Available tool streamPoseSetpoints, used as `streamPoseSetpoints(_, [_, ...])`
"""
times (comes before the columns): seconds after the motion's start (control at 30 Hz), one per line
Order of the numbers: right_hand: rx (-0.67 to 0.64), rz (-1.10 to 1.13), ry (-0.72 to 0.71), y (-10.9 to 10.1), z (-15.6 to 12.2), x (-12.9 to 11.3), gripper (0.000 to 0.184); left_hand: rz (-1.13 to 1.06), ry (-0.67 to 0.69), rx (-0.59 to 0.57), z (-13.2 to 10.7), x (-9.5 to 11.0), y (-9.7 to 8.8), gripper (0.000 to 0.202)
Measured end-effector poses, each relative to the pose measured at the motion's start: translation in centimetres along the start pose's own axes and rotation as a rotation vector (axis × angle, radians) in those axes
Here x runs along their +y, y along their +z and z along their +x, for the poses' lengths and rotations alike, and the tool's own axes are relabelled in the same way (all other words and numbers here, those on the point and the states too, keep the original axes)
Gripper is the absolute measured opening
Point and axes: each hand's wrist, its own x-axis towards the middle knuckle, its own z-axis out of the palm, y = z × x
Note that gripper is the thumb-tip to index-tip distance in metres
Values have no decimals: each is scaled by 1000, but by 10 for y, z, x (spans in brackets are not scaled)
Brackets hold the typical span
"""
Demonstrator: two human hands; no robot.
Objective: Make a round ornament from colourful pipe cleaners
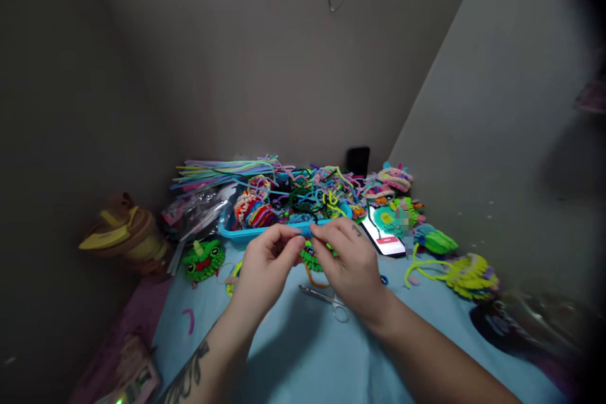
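Between both hands, over the middle of the blue cloth, is a small blue fuzzy piece [306,231], likely chenille; its exact shape is hidden by the fingertips. The thumb and forefinger of my left hand [269,262] pinch its left end. My right hand [348,259] pinches the other end, fingers curled. Just below and behind the hands sits a green looped yarn piece [312,257], partly covered. Small scissors [326,300] with metal blades lie on the cloth under my right hand. A green yarn creature with eyes [203,259] rests to the left.
A blue tray [246,235] behind the hands overflows with colourful yarn and chenille strips. At right are a lit phone [386,237] and a yellow-green yarn piece [472,276]. A brown pot-like object [127,233] stands left, and a pink strip [189,320] lies on the cloth [303,366].
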Motion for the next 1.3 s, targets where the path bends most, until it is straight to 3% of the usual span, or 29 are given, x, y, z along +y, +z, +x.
streamPoseSetpoints(0.4, [77, -149, -179, 2, -4, -4, 16, -31, -12, 60, -3, -2, 6, 23])
streamPoseSetpoints(0.63, [11, 9, -67, 8, -5, -3, 20, 103, 149, 118, -3, -7, 2, 12])
streamPoseSetpoints(0.93, [-80, 149, -89, 5, -4, -5, 36, 234, 307, 102, -5, -10, -2, 13])
streamPoseSetpoints(1.07, [-58, 151, -68, 3, -1, -4, 23, 176, 255, 86, -3, -11, -2, 15])
streamPoseSetpoints(1.2, [-52, 178, -11, 0, 2, -4, 16, 44, 190, 116, -1, -13, -1, 33])
streamPoseSetpoints(1.3, [-35, 171, 17, -3, 3, -5, 15, 70, 161, 87, 0, -12, -1, 20])
